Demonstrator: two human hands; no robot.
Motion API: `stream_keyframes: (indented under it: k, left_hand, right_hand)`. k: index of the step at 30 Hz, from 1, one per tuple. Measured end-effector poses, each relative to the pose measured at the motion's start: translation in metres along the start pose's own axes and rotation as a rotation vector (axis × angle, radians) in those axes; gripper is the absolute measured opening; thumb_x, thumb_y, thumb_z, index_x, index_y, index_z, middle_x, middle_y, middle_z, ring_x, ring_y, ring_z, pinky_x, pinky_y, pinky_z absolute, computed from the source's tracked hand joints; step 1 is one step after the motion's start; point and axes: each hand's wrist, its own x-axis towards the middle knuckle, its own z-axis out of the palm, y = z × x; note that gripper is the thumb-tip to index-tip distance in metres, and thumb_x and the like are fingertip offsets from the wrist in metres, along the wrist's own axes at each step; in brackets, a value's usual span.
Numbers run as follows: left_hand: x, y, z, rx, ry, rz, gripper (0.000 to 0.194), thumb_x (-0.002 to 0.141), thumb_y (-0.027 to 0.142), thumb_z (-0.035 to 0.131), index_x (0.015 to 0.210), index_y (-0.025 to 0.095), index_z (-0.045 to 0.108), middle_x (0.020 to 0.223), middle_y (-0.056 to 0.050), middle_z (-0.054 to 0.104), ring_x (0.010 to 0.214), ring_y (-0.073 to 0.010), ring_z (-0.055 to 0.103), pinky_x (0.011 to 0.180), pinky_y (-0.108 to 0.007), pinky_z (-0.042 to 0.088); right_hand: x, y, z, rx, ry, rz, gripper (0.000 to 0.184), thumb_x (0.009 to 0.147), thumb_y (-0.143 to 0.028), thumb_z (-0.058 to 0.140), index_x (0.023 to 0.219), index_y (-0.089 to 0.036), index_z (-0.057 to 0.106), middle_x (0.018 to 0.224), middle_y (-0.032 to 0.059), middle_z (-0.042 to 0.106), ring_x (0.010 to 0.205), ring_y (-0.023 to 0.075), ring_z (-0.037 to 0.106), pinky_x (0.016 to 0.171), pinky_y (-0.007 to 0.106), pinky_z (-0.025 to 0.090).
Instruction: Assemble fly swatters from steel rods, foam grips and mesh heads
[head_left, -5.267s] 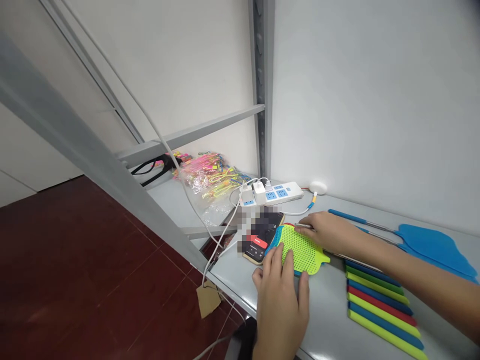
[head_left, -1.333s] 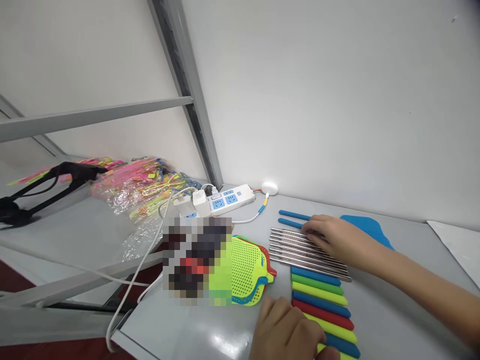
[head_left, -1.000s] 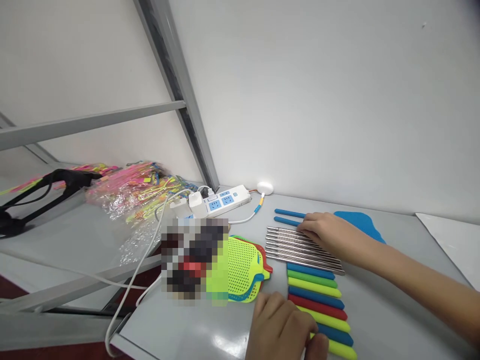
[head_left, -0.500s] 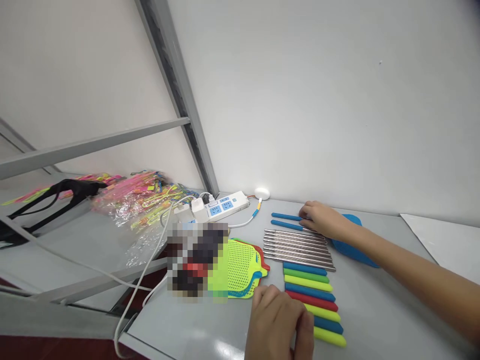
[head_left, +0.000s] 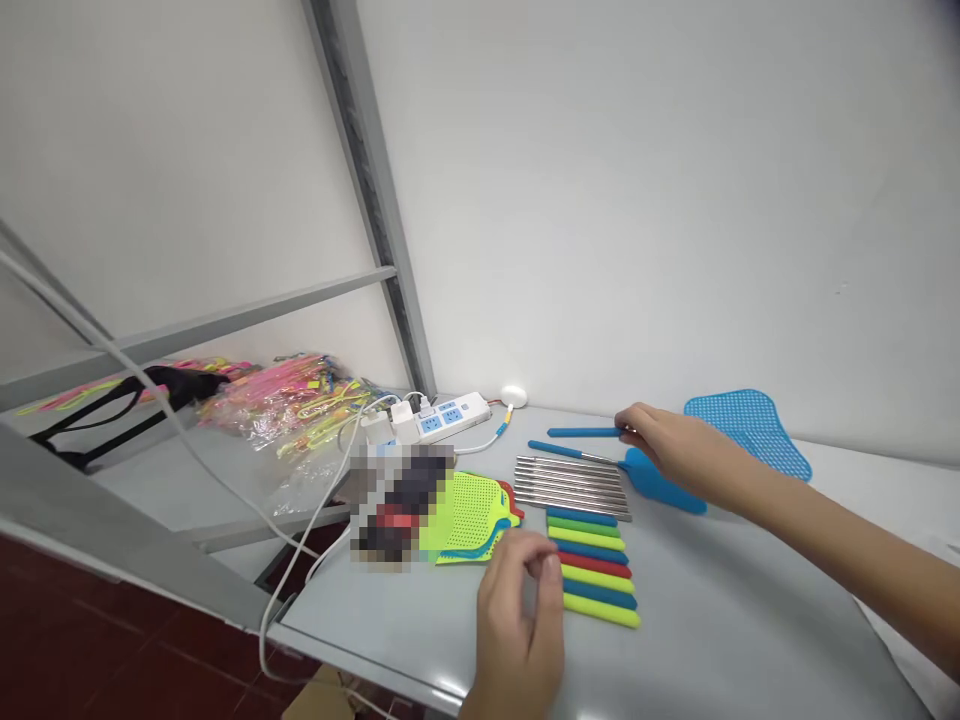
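My right hand (head_left: pixel 645 435) is closed around the middle of a blue fly swatter (head_left: pixel 739 422); its handle points left and its perforated head shows beyond my wrist. Below it, another blue fly swatter (head_left: pixel 664 490) lies on the table, its head partly under my forearm. My left hand (head_left: pixel 521 600) is curled, thumb and forefinger tips close together, nothing visible in them. It hovers by the left ends of a row of coloured handle grips (head_left: pixel 596 565) in blue, green, yellow and red. Several metal rods (head_left: pixel 570 485) lie side by side above the grips.
Yellow, blue and red swatter heads (head_left: pixel 476 510) are stacked left of the rods, beside a pixelated patch. Behind them lie a white power strip (head_left: pixel 454 415) and a round white device (head_left: pixel 514 396). Bagged colourful items (head_left: pixel 277 390) lie at left; a white cable (head_left: pixel 300 540) hangs over the edge.
My right hand has lifted one blue swatter and moved it slightly right, so its head now shows beyond my arm. My view has shifted; my left hand stays by the grips.
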Motion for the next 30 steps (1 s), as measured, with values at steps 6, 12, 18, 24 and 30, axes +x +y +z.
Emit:
stream_keyframes:
  k: [6, 12, 18, 24, 30]
  left_hand:
    - [-0.002, 0.04, -0.002, 0.397, -0.028, 0.152, 0.035, 0.095, 0.025, 0.052, 0.13, 0.025, 0.047, 0.13, -0.012, 0.052, 0.119, -0.0287, 0.046, 0.099, -0.048, 0.034]
    - [-0.013, 0.085, 0.025, 0.704, -0.489, 0.314, 0.006, 0.095, 0.026, 0.053, 0.092, 0.021, 0.057, 0.083, -0.003, 0.065, 0.083, -0.0245, 0.061, 0.096, -0.056, 0.035]
    - [0.021, 0.093, 0.046, 0.612, -1.054, 0.304, 0.017, 0.096, 0.029, 0.042, 0.1, 0.018, 0.055, 0.075, -0.007, 0.066, 0.064, -0.0255, 0.063, 0.053, -0.032, 0.039]
    - [0.084, 0.081, 0.058, 0.34, -1.429, 0.13, 0.025, 0.095, 0.038, 0.039, 0.08, 0.021, 0.048, 0.072, -0.005, 0.058, 0.067, -0.0218, 0.056, 0.053, -0.029, 0.033]
    - [0.125, 0.061, 0.066, 0.081, -1.587, -0.033, 0.04, 0.097, 0.053, 0.033, 0.074, 0.022, 0.044, 0.065, 0.004, 0.045, 0.054, -0.0121, 0.043, 0.052, -0.026, 0.037]
  right_hand:
    - [-0.084, -0.064, -0.028, -0.007, 0.06, -0.263, 0.017, 0.102, -0.027, 0.039, 0.105, -0.022, 0.055, 0.088, 0.0047, 0.06, 0.064, 0.0159, 0.058, 0.054, 0.028, 0.036]
    - [-0.139, -0.075, -0.037, 0.257, -0.251, -0.089, 0.016, 0.101, -0.025, 0.042, 0.089, -0.025, 0.053, 0.077, -0.0006, 0.064, 0.061, 0.0151, 0.06, 0.054, 0.027, 0.036]
    - [-0.157, -0.039, -0.036, 0.367, -0.343, -0.021, 0.025, 0.1, -0.022, 0.037, 0.083, -0.026, 0.054, 0.075, -0.0017, 0.068, 0.062, 0.0145, 0.063, 0.054, 0.025, 0.038]
    - [-0.15, -0.012, -0.024, 0.104, -0.261, -0.033, 0.024, 0.088, -0.005, 0.039, 0.084, -0.025, 0.052, 0.071, -0.0038, 0.063, 0.054, 0.0135, 0.056, 0.049, 0.025, 0.028]
    - [-0.121, -0.01, -0.027, -0.183, -0.066, -0.192, 0.028, 0.082, -0.001, 0.04, 0.091, -0.025, 0.053, 0.075, -0.001, 0.059, 0.057, 0.0161, 0.051, 0.05, 0.028, 0.026]
